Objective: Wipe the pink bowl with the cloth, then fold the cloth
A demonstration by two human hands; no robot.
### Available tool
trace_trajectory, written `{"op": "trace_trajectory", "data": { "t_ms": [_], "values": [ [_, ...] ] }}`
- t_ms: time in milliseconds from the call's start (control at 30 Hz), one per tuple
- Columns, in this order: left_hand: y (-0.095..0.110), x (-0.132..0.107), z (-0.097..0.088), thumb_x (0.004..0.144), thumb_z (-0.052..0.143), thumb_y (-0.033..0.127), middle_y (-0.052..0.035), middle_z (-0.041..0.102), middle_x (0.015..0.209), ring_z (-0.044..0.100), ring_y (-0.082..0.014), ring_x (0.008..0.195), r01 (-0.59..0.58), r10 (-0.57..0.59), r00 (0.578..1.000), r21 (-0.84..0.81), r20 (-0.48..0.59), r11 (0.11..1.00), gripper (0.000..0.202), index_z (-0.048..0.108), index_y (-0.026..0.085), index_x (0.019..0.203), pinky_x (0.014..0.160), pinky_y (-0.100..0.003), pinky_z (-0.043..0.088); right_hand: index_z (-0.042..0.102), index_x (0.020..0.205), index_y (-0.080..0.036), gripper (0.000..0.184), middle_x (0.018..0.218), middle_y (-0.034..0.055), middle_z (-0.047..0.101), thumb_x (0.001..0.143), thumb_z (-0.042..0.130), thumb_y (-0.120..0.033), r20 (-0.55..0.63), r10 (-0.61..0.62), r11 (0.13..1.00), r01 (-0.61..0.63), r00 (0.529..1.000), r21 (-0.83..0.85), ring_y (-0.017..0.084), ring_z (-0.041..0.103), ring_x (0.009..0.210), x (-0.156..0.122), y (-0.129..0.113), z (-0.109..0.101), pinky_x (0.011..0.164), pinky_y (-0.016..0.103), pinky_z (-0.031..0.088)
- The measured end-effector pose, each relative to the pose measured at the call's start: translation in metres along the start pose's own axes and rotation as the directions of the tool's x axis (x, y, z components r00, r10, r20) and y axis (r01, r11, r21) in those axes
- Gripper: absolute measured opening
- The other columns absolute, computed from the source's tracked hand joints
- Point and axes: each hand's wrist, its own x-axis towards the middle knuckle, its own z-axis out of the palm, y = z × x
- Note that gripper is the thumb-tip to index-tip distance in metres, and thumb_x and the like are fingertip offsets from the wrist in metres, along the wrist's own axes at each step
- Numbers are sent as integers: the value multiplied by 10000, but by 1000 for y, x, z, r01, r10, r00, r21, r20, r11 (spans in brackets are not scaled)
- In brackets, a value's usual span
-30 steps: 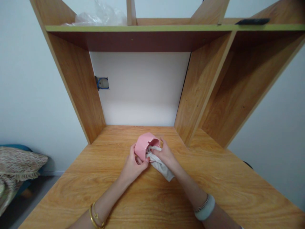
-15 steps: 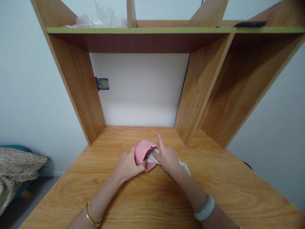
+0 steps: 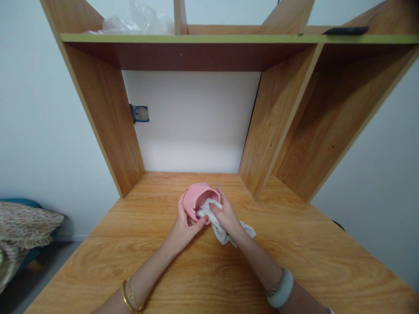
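My left hand (image 3: 183, 224) is wrapped round a small pink bowl (image 3: 194, 199) and holds it tilted on its side just above the wooden desk (image 3: 209, 266). My right hand (image 3: 225, 216) grips a crumpled white cloth (image 3: 225, 231), with its fingers pressing part of the cloth into the bowl's opening. The rest of the cloth trails down to the right under my right wrist. Gold bangles sit on my left wrist, and a pale bangle with a beaded bracelet on the right.
A wooden hutch rises behind the desk, with an upright divider (image 3: 275, 126) to the right of my hands. Crumpled clear plastic (image 3: 131, 22) and a dark flat object (image 3: 347, 30) lie on the top shelf. A patterned blanket (image 3: 22, 231) lies at the far left.
The bowl has been turned so its opening faces up and right. My right forefinger, stretched out half a second ago, has curled back onto the cloth in the bowl.
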Motion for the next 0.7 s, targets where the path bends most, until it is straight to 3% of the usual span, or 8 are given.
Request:
{"op": "trace_trajectory", "data": {
  "t_ms": [100,167,300,500,600,700],
  "values": [
    [2,0,0,731,571,348,-108,471,1180,587,-156,822,47,-46,999,33,-26,998,796,56,219,1324,667,-277,512,258,1296,-124,684,998,87,615,680,531,-241,73,125,985,-114,989,-129,190,586,853,1,-6,-2,737,304,445],
    [3,0,-5,716,584,309,-103,473,1189,571,-172,891,45,-37,998,151,-54,987,760,135,207,1321,729,-285,495,219,1312,-93,773,983,109,617,650,580,-267,72,150,954,-126,986,-271,199,592,828,2,-14,-8,702,288,441],
    [5,0,-12,694,582,281,-88,488,1199,516,-204,1019,24,-12,999,402,-32,915,696,258,193,1303,848,-313,429,158,1348,-116,834,926,122,632,669,592,-329,44,78,808,-37,996,-587,233,600,811,1,-32,-23,648,281,410],
    [15,0,-14,604,628,278,-71,610,1028,600,-216,810,-21,-60,992,612,112,790,813,259,217,1326,731,-319,458,19,1378,-171,808,755,70,650,731,498,-243,192,-16,573,166,981,-803,241,608,733,-6,-46,-29,615,279,375],
    [20,1,-15,590,632,278,-68,628,970,606,-217,753,-48,-66,987,670,143,741,858,227,220,1344,701,-319,458,24,1378,-183,795,800,65,645,723,474,-208,254,-53,578,238,966,-780,225,600,764,-6,-44,-29,635,267,371],
    [20,1,-17,637,594,296,-55,635,913,605,-221,736,-34,-72,990,708,119,705,820,203,223,1355,706,-333,452,49,1377,-163,763,777,49,638,722,441,-186,283,-72,663,258,957,-703,205,590,730,-5,-37,-29,627,256,371]
  ]
}}
